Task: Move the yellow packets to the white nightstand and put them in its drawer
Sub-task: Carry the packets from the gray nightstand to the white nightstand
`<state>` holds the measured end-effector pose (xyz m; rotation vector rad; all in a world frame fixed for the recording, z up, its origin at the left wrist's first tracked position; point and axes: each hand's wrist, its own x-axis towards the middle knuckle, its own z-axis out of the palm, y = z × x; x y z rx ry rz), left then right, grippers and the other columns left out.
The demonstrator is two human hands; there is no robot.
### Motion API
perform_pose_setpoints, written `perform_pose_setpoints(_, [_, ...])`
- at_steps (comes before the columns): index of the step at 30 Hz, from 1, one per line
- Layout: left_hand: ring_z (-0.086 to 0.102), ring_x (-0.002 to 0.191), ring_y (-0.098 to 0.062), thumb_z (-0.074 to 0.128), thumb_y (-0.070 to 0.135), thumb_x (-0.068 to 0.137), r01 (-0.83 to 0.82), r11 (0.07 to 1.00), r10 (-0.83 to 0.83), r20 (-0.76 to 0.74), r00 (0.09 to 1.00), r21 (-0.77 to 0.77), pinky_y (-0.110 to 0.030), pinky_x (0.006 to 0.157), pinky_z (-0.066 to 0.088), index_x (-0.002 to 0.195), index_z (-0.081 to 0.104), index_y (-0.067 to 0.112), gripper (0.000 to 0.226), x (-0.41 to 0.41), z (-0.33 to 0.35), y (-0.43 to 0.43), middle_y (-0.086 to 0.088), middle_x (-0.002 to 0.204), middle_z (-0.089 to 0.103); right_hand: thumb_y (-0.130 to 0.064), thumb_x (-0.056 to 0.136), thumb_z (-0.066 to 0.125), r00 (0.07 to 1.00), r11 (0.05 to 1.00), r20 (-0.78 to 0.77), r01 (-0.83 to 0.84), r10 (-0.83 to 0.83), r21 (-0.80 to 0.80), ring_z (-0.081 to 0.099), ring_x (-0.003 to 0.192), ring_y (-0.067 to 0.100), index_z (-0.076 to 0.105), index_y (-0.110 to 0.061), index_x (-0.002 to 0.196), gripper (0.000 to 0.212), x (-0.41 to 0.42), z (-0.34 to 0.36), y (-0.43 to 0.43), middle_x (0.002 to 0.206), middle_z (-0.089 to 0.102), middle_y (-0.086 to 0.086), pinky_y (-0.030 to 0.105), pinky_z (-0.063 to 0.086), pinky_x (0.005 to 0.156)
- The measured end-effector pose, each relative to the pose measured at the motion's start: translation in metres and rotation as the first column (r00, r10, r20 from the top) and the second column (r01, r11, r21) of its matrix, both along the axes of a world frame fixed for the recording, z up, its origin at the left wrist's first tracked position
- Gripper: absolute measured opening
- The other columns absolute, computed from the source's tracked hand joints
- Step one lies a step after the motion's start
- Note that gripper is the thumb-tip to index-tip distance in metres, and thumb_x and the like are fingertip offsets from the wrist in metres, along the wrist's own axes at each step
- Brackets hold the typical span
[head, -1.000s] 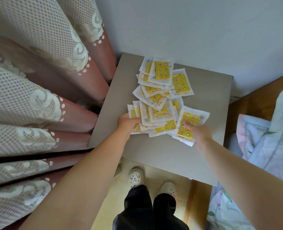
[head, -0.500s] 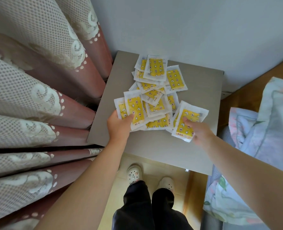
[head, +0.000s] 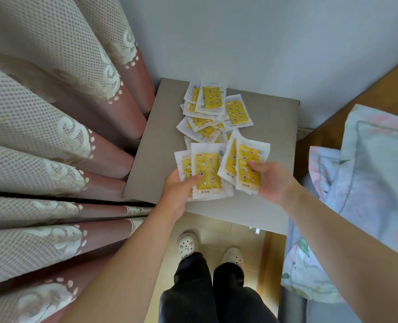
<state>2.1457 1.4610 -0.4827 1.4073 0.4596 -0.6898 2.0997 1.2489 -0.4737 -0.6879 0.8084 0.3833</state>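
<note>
Several yellow packets with white borders (head: 213, 108) lie in a loose pile on the far half of a grey tabletop (head: 272, 127). My left hand (head: 178, 190) grips a small stack of the yellow packets (head: 206, 170), lifted just above the near part of the top. My right hand (head: 271, 180) holds two more yellow packets (head: 245, 164) beside them, tilted up. No white nightstand or drawer shows in this view.
A pink curtain with a cream lace overlay (head: 53, 141) hangs close on the left, touching the table's side. A bed with floral bedding (head: 366, 183) stands on the right. The wall (head: 263, 43) is behind. My feet in white clogs (head: 187, 244) stand on the tiled floor.
Both hands have lifted their packets off the pile and drawn them toward me. The left hand's stack has grown and the right hand now holds two packets, tilted upright.
</note>
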Motion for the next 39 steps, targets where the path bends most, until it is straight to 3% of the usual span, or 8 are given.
perform_pose_setpoints(5, [0.066,0.106,-0.027,0.055,-0.004,0.091,0.053,0.995,-0.056,-0.029,0.998,-0.078,-0.049,0.09,0.052,0.11,0.063,0.018,0.031,-0.02,0.031,0.01,-0.006,0.113,0.069,0.003,0.085,0.059,0.998,0.974,-0.024,-0.067,0.064,-0.217,0.068,0.093,0.029,0.062,-0.002,0.101,0.016,-0.017,0.027,0.024,0.108,0.068,0.015,0.045,0.055,0.077])
perform_pose_setpoints(9, [0.065,0.107,-0.03,0.05,-0.004,0.093,0.055,0.991,-0.059,-0.03,0.998,-0.119,-0.049,0.092,0.051,0.117,0.06,0.014,0.031,-0.036,0.052,0.022,-0.011,0.119,0.067,-0.001,0.082,0.064,1.0,0.977,-0.01,-0.004,0.002,-0.212,0.067,0.098,0.028,0.063,-0.003,0.1,0.018,-0.043,0.046,0.05,0.106,0.07,0.013,0.043,0.055,0.078])
perform_pose_setpoints(13, [0.067,0.103,-0.028,0.055,0.004,0.093,0.135,0.986,-0.136,-0.011,0.991,-0.098,-0.045,0.086,0.055,0.114,0.062,0.017,0.026,-0.059,0.072,0.035,-0.009,0.114,0.069,-0.001,0.082,0.065,0.998,0.968,-0.03,0.054,-0.063,-0.244,0.072,0.082,0.024,0.063,-0.001,0.094,0.011,-0.075,0.066,0.086,0.095,0.072,0.012,0.036,0.059,0.061])
perform_pose_setpoints(19, [0.067,0.104,-0.028,0.06,0.003,0.089,0.324,0.936,-0.334,-0.058,0.941,-0.138,-0.044,0.09,0.053,0.116,0.062,0.009,0.028,-0.103,0.073,0.089,-0.011,0.115,0.068,-0.002,0.083,0.067,0.975,0.921,-0.099,0.151,-0.199,-0.36,0.07,0.079,0.019,0.062,-0.006,0.092,0.01,-0.145,0.072,0.145,0.098,0.071,0.009,0.03,0.057,0.056])
perform_pose_setpoints(24, [0.068,0.1,-0.027,0.064,-0.002,0.085,0.514,0.855,-0.519,-0.104,0.848,-0.077,-0.048,0.092,0.052,0.103,0.065,0.014,0.024,-0.153,0.069,0.124,-0.008,0.109,0.07,-0.003,0.081,0.069,0.926,0.912,-0.161,0.285,-0.341,-0.296,0.069,0.096,0.029,0.062,-0.004,0.111,0.031,-0.224,0.063,0.196,0.11,0.07,0.012,0.045,0.055,0.085])
perform_pose_setpoints(30, [0.069,0.096,-0.026,0.069,-0.004,0.081,0.735,0.677,-0.735,-0.086,0.672,-0.045,-0.049,0.091,0.052,0.104,0.066,0.014,0.03,-0.233,0.076,0.13,-0.007,0.104,0.072,-0.013,0.076,0.077,0.805,0.805,-0.181,0.49,-0.565,-0.333,0.07,0.093,0.028,0.066,-0.003,0.106,0.033,-0.327,0.065,0.243,0.107,0.071,0.013,0.047,0.056,0.083])
perform_pose_setpoints(34, [0.069,0.099,-0.029,0.069,-0.001,0.083,0.819,0.573,-0.817,-0.102,0.568,-0.026,-0.051,0.092,0.052,0.108,0.066,0.012,0.029,-0.286,0.078,0.12,-0.01,0.107,0.072,-0.023,0.074,0.08,0.634,0.668,-0.233,0.632,-0.737,-0.393,0.07,0.09,0.026,0.068,-0.01,0.094,0.027,-0.397,0.064,0.264,0.098,0.073,0.006,0.047,0.056,0.084])
perform_pose_setpoints(39, [0.069,0.101,-0.026,0.067,0.001,0.086,0.922,0.382,-0.922,-0.096,0.376,-0.055,-0.046,0.089,0.054,0.113,0.064,0.014,0.03,-0.361,0.083,0.117,-0.008,0.111,0.071,-0.003,0.087,0.062,0.416,0.451,-0.196,0.869,-0.888,-0.204,0.069,0.09,0.028,0.063,-0.005,0.107,0.019,-0.487,0.069,0.297,0.104,0.071,0.011,0.046,0.058,0.076])
